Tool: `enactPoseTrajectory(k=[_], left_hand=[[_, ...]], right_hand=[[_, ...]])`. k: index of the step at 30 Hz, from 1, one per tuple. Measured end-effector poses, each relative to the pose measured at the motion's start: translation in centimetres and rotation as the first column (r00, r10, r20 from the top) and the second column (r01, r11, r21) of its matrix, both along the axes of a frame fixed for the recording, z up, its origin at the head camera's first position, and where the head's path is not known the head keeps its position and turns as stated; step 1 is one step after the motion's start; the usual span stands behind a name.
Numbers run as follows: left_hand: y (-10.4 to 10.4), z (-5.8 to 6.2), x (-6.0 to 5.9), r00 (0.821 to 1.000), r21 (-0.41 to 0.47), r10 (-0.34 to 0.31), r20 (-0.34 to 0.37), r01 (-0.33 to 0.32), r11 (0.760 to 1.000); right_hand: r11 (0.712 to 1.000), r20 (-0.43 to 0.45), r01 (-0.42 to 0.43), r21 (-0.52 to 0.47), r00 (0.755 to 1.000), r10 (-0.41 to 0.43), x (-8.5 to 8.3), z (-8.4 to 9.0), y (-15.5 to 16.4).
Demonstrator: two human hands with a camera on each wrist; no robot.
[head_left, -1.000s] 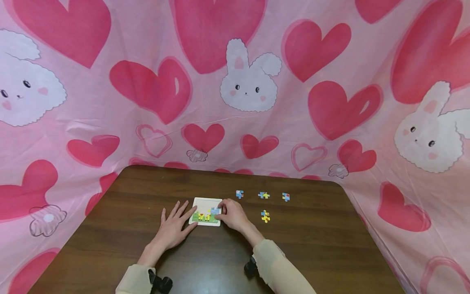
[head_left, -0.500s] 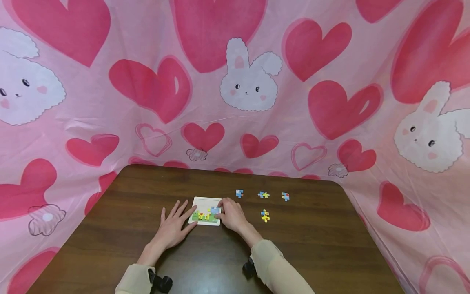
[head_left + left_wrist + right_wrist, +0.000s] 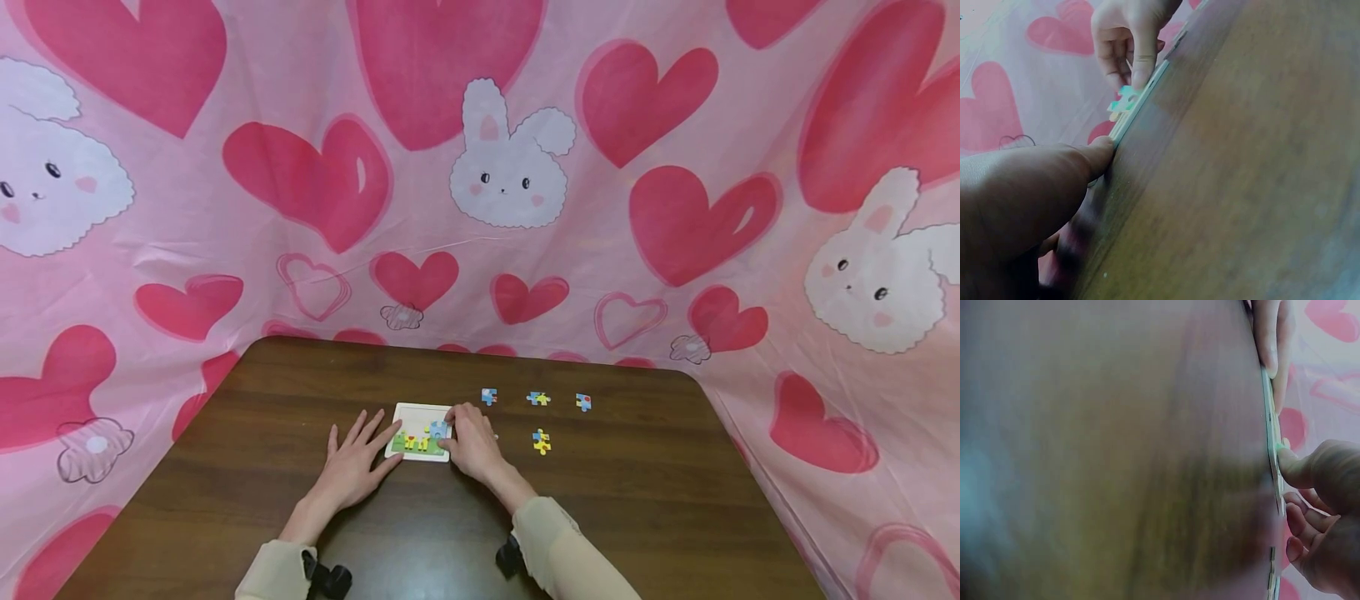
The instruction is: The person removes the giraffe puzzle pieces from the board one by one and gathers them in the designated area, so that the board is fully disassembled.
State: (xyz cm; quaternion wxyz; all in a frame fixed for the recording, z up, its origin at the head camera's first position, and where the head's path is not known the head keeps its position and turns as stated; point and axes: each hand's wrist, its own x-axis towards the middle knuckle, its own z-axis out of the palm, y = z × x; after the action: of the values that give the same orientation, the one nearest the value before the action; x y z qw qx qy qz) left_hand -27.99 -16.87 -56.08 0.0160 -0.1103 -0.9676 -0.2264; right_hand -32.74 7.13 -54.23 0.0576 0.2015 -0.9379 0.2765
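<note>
My left hand [image 3: 352,468] has its fingers spread, with the thumb and index finger against the left side of a small white puzzle tray [image 3: 417,457]. Green and yellow animal-picture pieces fill the tray's lower part; its upper part shows bare board. Over the tray's right side, my right hand [image 3: 477,443] pinches a jigsaw piece [image 3: 1125,100] between thumb and fingers. In the left wrist view that piece is tilted, standing up above the tray's edge. The right thumb [image 3: 1295,467] bears on it close to the rim. The right fingers hide part of the tray's right border.
Loose jigsaw pieces lie right of the tray: a blue one [image 3: 489,397], a blue-yellow one [image 3: 538,398], a blue-red one [image 3: 583,402] and a yellow one [image 3: 542,442]. A brown wooden table [image 3: 660,500] bears everything. Pink heart-and-rabbit cloth [image 3: 510,250] hangs around it.
My right hand has shifted only slightly at the tray, and a bit of a loose piece now shows beside its right edge. The left hand and the tray stay in place.
</note>
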Motion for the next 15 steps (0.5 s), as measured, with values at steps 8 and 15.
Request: enactPoseTrajectory(k=[8, 15], left_hand=[[0.0, -0.04, -0.01, 1.0, -0.002, -0.002, -0.002, 0.002, 1.0], [-0.02, -0.02, 0.12, 1.0, 0.004, -0.001, -0.001, 0.001, 1.0]], right_hand=[[0.995, -0.011, 0.006, -0.1, 1.0, -0.007, 0.1, -0.4, 0.06], [0.992, -0.063, 0.009, -0.124, 0.998, -0.017, 0.33, -0.73, -0.17]])
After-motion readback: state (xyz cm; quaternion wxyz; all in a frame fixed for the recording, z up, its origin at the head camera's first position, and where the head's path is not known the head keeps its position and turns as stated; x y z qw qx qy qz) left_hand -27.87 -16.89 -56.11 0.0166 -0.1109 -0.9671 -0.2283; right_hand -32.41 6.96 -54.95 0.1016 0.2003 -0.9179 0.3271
